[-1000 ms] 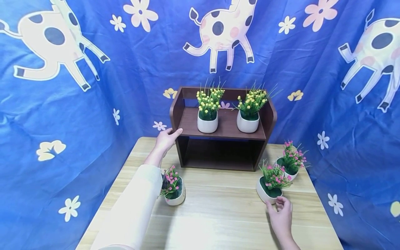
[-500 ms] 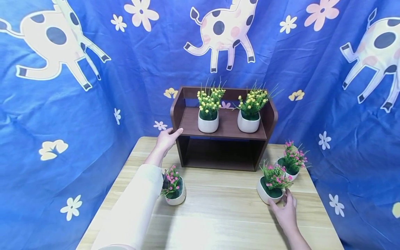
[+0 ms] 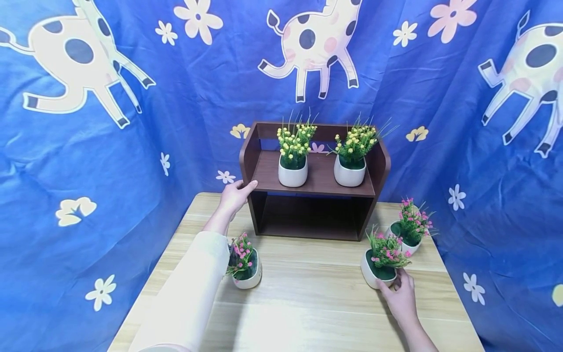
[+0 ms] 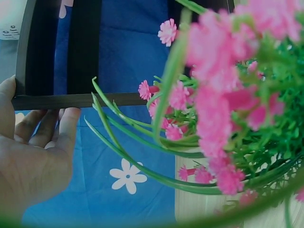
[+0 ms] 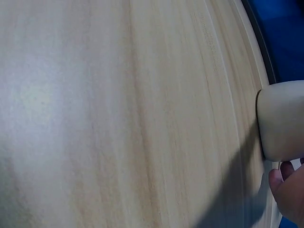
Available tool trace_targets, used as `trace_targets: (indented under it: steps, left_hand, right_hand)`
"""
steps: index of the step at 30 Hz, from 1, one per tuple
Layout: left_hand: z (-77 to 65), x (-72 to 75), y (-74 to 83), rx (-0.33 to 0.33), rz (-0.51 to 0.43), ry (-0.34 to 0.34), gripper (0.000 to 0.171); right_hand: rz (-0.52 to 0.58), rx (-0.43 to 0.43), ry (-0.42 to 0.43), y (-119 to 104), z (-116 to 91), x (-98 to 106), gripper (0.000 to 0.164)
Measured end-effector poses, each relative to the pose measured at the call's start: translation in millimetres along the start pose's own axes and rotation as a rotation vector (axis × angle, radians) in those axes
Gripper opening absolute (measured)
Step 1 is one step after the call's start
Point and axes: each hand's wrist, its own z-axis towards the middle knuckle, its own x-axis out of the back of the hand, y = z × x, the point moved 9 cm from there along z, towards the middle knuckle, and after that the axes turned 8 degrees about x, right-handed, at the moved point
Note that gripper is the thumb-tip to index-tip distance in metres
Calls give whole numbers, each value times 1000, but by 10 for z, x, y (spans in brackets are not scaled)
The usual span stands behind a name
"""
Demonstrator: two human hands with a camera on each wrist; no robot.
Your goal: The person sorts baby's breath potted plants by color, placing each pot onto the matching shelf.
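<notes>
Pinches brown shelf (image 3: 316, 182) by left side with fingers (image 4: 67, 130) of left hand (image 3: 233, 197). With right hand (image 3: 401, 299), grasps near side of white pot (image 3: 368, 271) of pink flowers, standing on tabletop (image 3: 308, 278), in front of second pink-flowered pot (image 3: 411, 248).

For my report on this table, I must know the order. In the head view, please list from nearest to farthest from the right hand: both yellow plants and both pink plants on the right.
1. Front pink plant: at the right hand.
2. Back pink plant: behind it, right.
3. Right yellow plant: on the shelf.
4. Left yellow plant: shelf, farther left.
</notes>
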Motion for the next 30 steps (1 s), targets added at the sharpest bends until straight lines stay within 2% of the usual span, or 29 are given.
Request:
trace_targets:
  steps: [10, 19, 27, 30]
  left_hand:
    - [-13, 7, 11, -7, 0, 4, 68]
    - [-3, 3, 9, -3, 17, 4, 69]
    - [13, 1, 2, -6, 5, 9, 68]
    - [14, 1, 3, -8, 6, 12, 68]
  right_hand:
    - [-73, 50, 37, 0, 11, -8, 87]
    - [27, -36, -27, 61, 22, -65, 89]
    - [29, -23, -22, 60, 30, -91, 90]
    - [-11, -24, -12, 49, 24, -93, 90]
